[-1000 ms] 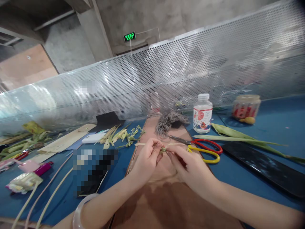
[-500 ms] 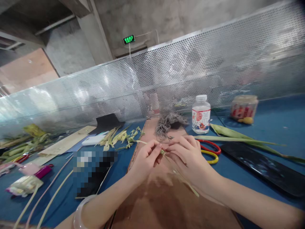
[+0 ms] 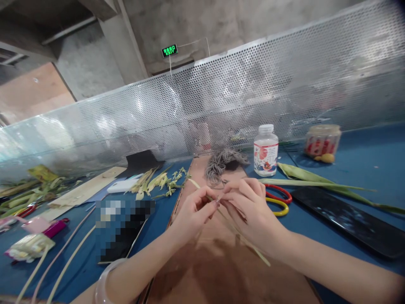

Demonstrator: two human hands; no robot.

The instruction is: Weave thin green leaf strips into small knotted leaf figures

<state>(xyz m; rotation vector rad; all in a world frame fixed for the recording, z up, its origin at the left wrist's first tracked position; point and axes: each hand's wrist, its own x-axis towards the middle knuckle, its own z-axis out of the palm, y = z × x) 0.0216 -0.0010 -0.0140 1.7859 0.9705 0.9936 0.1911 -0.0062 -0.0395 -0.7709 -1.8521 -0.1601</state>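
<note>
My left hand [image 3: 193,212] and my right hand [image 3: 249,207] meet over a brown board [image 3: 221,270], fingertips pinched together on a thin pale leaf strip [image 3: 245,242]. The strip runs from behind my left fingers, past the pinch, and trails down to the right under my right palm. Both hands are closed on it. A pale bangle [image 3: 103,283] sits on my left wrist. Red and yellow-handled scissors [image 3: 278,198] lie just beyond my right hand, partly hidden by it.
A clear bottle [image 3: 266,150], a jar [image 3: 322,141], a long green leaf [image 3: 319,182], a dark phone [image 3: 348,221] and grey string [image 3: 221,162] lie on the blue table [image 3: 373,169]. Cut leaf pieces [image 3: 158,181] and loose strips [image 3: 60,261] lie left. A perforated metal screen [image 3: 221,97] closes the far edge.
The strip, held level between my hands a second ago, now slants down to the right. My right hand has moved up over the scissors and closer to my left.
</note>
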